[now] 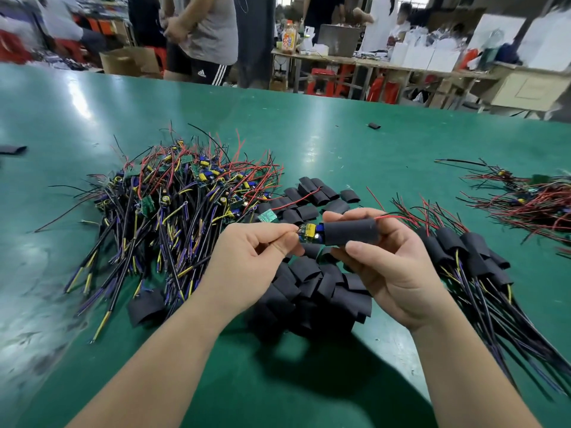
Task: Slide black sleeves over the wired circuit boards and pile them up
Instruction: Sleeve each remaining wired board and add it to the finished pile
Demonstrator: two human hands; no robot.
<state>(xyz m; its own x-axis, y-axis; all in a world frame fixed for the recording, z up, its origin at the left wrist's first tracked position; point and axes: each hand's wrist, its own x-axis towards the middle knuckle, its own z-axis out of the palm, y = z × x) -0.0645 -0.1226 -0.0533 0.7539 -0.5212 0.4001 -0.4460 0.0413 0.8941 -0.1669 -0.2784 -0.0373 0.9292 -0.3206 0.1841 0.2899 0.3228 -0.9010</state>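
Note:
My left hand (256, 257) pinches the near end of a small circuit board (310, 233) with yellow and blue parts. My right hand (386, 264) grips a black sleeve (352, 232) that covers the board's far end; red wires stick out of the sleeve to the right. A big heap of bare wired boards (173, 205) lies to the left. Loose black sleeves (312, 285) are piled under and behind my hands. Sleeved boards (463, 251) with long wires lie in a pile on the right.
The green table (340, 156) stretches ahead. A second tangle of red-wired boards (531, 202) sits at the far right. Stray sleeves lie at the far left (12, 149) and far middle (374, 126). People stand beyond the table's far edge (207, 41).

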